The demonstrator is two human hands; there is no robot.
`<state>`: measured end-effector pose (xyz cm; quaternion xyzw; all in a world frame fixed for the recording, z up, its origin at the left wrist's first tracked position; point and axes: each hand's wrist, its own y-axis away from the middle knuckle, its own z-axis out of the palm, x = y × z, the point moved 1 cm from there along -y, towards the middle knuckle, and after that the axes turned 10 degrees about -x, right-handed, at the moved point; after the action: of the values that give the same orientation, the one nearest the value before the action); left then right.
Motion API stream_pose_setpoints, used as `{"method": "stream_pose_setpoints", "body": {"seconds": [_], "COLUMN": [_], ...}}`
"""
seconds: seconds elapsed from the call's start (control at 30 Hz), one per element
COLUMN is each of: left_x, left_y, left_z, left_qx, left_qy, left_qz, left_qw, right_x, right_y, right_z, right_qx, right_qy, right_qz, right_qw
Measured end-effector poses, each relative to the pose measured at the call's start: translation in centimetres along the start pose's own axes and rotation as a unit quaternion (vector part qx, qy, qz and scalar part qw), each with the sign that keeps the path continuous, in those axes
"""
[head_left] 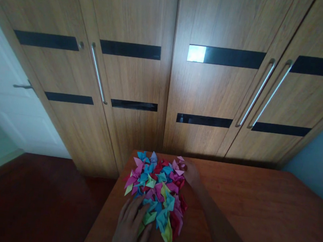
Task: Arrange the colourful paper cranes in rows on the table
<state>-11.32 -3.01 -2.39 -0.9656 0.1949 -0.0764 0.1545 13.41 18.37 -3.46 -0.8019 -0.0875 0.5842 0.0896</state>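
Observation:
A heap of folded paper cranes in pink, red, blue, yellow and green lies on the reddish-brown wooden table. At the heap's near left edge rests my left hand, fingers spread, the tips touching a few cranes; a light green crane is beside its index finger and thumb. My right hand reaches to the far right corner of the heap. Its fingers are closed on a pink paper crane, though the fingertips are partly hidden by paper.
A tall wooden wardrobe with metal handles and dark strips stands right behind the table. To the left are a white door and dark red floor. The table's left edge runs close beside my left hand.

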Motion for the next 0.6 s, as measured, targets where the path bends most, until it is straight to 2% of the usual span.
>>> {"method": "stream_pose_setpoints", "body": {"seconds": [0.17,0.33,0.43,0.5,0.6], "left_x": [0.0,0.0,0.2,0.3,0.3], "left_y": [-0.1,-0.2,-0.2,-0.2,-0.3], "left_z": [0.1,0.1,-0.1,-0.3,-0.5], "left_qx": [0.008,0.031,0.026,0.019,0.016], "left_qy": [0.015,0.032,0.029,0.036,0.050], "left_qz": [-0.004,-0.011,-0.014,-0.014,-0.017], "left_qw": [1.000,0.999,0.999,0.999,0.998], "right_x": [-1.1,-5.6,-7.5,-7.3,-4.8], "right_y": [1.8,5.1,6.6,7.3,8.3], "right_z": [0.6,1.6,1.4,1.0,0.3], "right_qx": [-0.051,-0.121,-0.159,-0.127,-0.018], "right_qy": [-0.049,-0.074,-0.098,-0.137,-0.149], "right_qz": [-0.021,-0.084,-0.108,-0.101,-0.056], "right_qw": [0.997,0.986,0.976,0.977,0.987]}}
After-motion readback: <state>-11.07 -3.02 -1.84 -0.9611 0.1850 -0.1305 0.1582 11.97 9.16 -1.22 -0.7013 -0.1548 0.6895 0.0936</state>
